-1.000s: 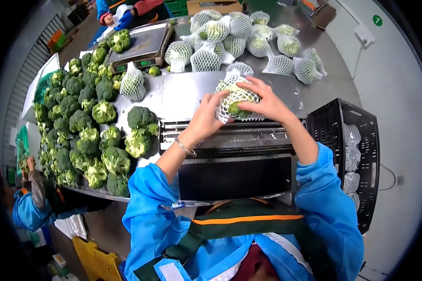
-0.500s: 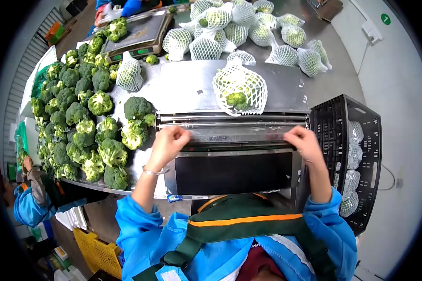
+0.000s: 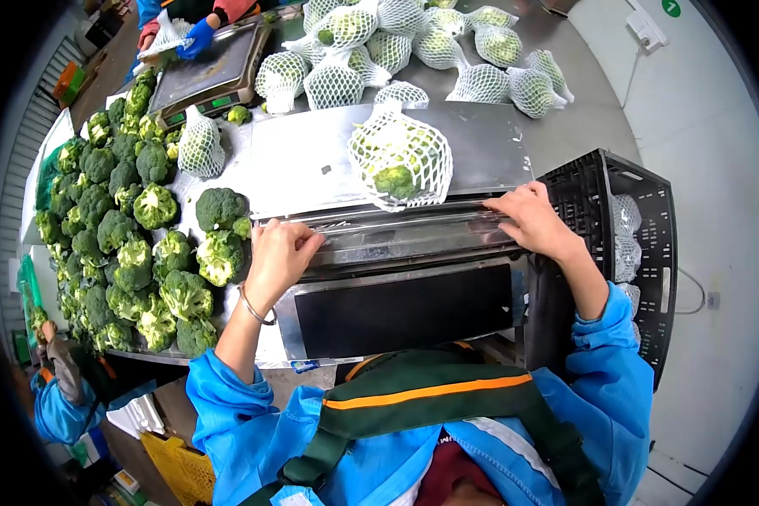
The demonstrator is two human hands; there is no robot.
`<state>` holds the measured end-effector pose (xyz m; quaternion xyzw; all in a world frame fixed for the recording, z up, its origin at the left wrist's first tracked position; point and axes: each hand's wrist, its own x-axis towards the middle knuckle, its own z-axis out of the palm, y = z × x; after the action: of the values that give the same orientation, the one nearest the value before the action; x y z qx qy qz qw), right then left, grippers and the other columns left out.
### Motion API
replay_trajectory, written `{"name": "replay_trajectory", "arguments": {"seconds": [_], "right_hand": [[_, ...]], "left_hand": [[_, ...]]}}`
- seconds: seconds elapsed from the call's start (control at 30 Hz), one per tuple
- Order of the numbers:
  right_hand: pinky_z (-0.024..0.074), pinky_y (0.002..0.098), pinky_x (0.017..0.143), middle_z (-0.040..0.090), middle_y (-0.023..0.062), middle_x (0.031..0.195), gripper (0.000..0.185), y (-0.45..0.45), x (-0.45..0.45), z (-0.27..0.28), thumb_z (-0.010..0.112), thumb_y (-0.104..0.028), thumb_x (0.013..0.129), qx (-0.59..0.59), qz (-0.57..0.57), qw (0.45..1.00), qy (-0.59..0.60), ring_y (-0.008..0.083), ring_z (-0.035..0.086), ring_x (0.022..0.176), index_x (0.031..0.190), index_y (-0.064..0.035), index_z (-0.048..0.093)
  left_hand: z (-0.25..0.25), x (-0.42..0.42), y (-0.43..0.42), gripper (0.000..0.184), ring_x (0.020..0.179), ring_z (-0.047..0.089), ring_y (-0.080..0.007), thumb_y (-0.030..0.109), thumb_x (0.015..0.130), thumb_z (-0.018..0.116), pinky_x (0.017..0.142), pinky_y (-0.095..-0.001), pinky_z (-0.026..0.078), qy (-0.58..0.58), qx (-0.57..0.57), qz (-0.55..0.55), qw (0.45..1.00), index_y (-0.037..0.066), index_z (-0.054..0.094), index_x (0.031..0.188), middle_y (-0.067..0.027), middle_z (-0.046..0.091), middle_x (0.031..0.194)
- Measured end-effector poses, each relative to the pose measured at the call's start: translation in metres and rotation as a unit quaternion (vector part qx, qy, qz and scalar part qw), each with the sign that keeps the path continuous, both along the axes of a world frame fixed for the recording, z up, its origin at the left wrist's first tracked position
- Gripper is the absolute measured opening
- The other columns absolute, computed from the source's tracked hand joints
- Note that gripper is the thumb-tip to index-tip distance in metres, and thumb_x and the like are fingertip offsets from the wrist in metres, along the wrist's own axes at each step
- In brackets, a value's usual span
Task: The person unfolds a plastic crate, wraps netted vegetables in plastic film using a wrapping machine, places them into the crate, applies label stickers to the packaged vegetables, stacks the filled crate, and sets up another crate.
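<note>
Clear plastic film point(image 3: 405, 238) lies stretched across the front of a metal wrapping machine point(image 3: 295, 164). At its left end my left hand point(image 3: 280, 257) is closed, thumb and fingers pinching the film's edge. My right hand point(image 3: 535, 223) grips the other end, its index finger reaching forward along the metal rollers point(image 3: 447, 211). Just beyond the film, a bundle of broccoli in white foam netting point(image 3: 401, 160) rests on the machine's metal top, with a green floret showing through the near opening. My fingertips are apart from this bundle.
Loose broccoli heads point(image 3: 126, 228) are heaped at the left. Several netted heads point(image 3: 337, 84) lie at the back beside a scale point(image 3: 207, 76). A black crate point(image 3: 658, 253) with wrapped pieces stands right. A co-worker's blue-gloved hand point(image 3: 196, 38) holds netting; another person point(image 3: 59, 379) is at far left.
Both my hands have moved forward toward the rollers with the film, and my right fingers have stretched out more. The view has shifted; the co-worker's gloved hand now shows above the scale.
</note>
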<state>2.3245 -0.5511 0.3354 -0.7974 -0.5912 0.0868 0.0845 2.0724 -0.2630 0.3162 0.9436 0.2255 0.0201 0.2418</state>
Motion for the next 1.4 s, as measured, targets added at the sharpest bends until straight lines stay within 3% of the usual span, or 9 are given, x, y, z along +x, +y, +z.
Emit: {"name": "replay_trajectory", "arguments": {"seconds": [0.23, 0.33, 0.47, 0.6, 0.97, 1.07, 1.2, 1.3, 1.4], "right_hand": [[0.0393, 0.0290, 0.067, 0.058, 0.0025, 0.073, 0.007, 0.004, -0.003, -0.027, 0.058, -0.008, 0.079, 0.189, -0.035, 0.980, -0.053, 0.0158, 0.054, 0.067, 0.085, -0.0055, 0.059], [0.0392, 0.0247, 0.052, 0.055, 0.0030, 0.064, 0.006, -0.010, -0.019, -0.001, 0.052, -0.004, 0.084, 0.213, -0.287, 0.861, 0.362, 0.0092, 0.051, 0.053, 0.087, -0.0028, 0.057], [0.0450, 0.0267, 0.054, 0.059, 0.0072, 0.075, 0.011, -0.021, -0.013, -0.008, 0.055, -0.005, 0.081, 0.205, -0.066, 0.976, 0.040, 0.0194, 0.059, 0.064, 0.090, -0.0052, 0.059], [0.0389, 0.0333, 0.071, 0.057, 0.0034, 0.085, 0.023, -0.002, -0.013, -0.015, 0.058, -0.006, 0.073, 0.063, 0.017, 0.997, -0.033, 0.0210, 0.056, 0.080, 0.095, -0.0099, 0.060], [0.0384, 0.0331, 0.059, 0.056, 0.0041, 0.073, 0.004, 0.013, -0.014, -0.032, 0.058, -0.014, 0.073, 0.074, 0.005, 0.995, -0.073, 0.0198, 0.055, 0.066, 0.075, -0.0100, 0.060], [0.0428, 0.0336, 0.058, 0.057, 0.0069, 0.076, 0.007, 0.016, -0.022, -0.033, 0.059, -0.012, 0.072, 0.096, -0.110, 0.988, 0.057, 0.0231, 0.056, 0.065, 0.076, -0.0064, 0.057], [0.0434, 0.0229, 0.054, 0.053, 0.0020, 0.073, 0.012, 0.008, -0.032, -0.013, 0.057, 0.001, 0.072, 0.226, -0.266, 0.858, 0.376, 0.0053, 0.053, 0.062, 0.082, -0.0040, 0.055], [0.0477, 0.0285, 0.059, 0.056, 0.0043, 0.086, 0.015, 0.003, -0.029, -0.018, 0.057, -0.005, 0.075, 0.133, -0.098, 0.980, 0.112, 0.0175, 0.059, 0.069, 0.090, -0.0060, 0.057], [0.0481, 0.0344, 0.063, 0.055, 0.0044, 0.091, 0.019, 0.010, -0.026, -0.023, 0.059, -0.011, 0.073, 0.063, -0.005, 0.998, -0.020, 0.0244, 0.059, 0.076, 0.092, -0.0083, 0.058]], "left_hand": [[0.005, -0.001, 0.004, 0.022, 0.053, 0.054, -0.0214, 0.025, 0.077, 0.062, 0.060, -0.0343, 0.040, -0.002, -0.086, 0.028, 0.996, 0.004, 0.065, 0.073, -0.0095, 0.060, 0.058], [0.018, -0.011, 0.004, 0.025, 0.051, 0.057, -0.0176, 0.023, 0.077, 0.061, 0.050, -0.0272, 0.044, 0.006, -0.166, 0.070, 0.984, -0.001, 0.064, 0.075, -0.0127, 0.060, 0.059], [0.011, -0.011, -0.004, 0.025, 0.052, 0.058, -0.0203, 0.023, 0.077, 0.061, 0.053, -0.0285, 0.045, -0.009, -0.155, 0.060, 0.986, -0.002, 0.063, 0.076, -0.0137, 0.059, 0.058], [0.014, 0.002, -0.002, 0.025, 0.053, 0.059, -0.0234, 0.022, 0.077, 0.061, 0.054, -0.0298, 0.046, -0.021, -0.112, 0.036, 0.993, -0.002, 0.064, 0.076, -0.0156, 0.059, 0.060], [0.013, 0.000, 0.001, 0.025, 0.055, 0.061, -0.0237, 0.023, 0.077, 0.062, 0.056, -0.0303, 0.047, -0.003, -0.115, 0.037, 0.993, -0.002, 0.065, 0.077, -0.0158, 0.060, 0.060], [0.019, -0.002, 0.002, 0.025, 0.056, 0.061, -0.0228, 0.023, 0.077, 0.062, 0.056, -0.0298, 0.047, -0.001, -0.126, 0.045, 0.991, -0.002, 0.065, 0.077, -0.0152, 0.060, 0.061], [0.018, -0.011, 0.002, 0.025, 0.056, 0.061, -0.0204, 0.023, 0.077, 0.062, 0.055, -0.0293, 0.047, -0.007, -0.142, 0.062, 0.988, -0.002, 0.064, 0.077, -0.0138, 0.061, 0.061], [0.013, -0.011, 0.002, 0.025, 0.055, 0.060, -0.0190, 0.023, 0.078, 0.062, 0.055, -0.0286, 0.047, -0.001, -0.158, 0.058, 0.986, -0.002, 0.064, 0.077, -0.0128, 0.061, 0.062], [0.016, -0.004, 0.003, 0.025, 0.054, 0.059, -0.0189, 0.023, 0.078, 0.062, 0.055, -0.0283, 0.046, -0.003, -0.148, 0.054, 0.988, -0.002, 0.064, 0.077, -0.0126, 0.061, 0.061]]}}
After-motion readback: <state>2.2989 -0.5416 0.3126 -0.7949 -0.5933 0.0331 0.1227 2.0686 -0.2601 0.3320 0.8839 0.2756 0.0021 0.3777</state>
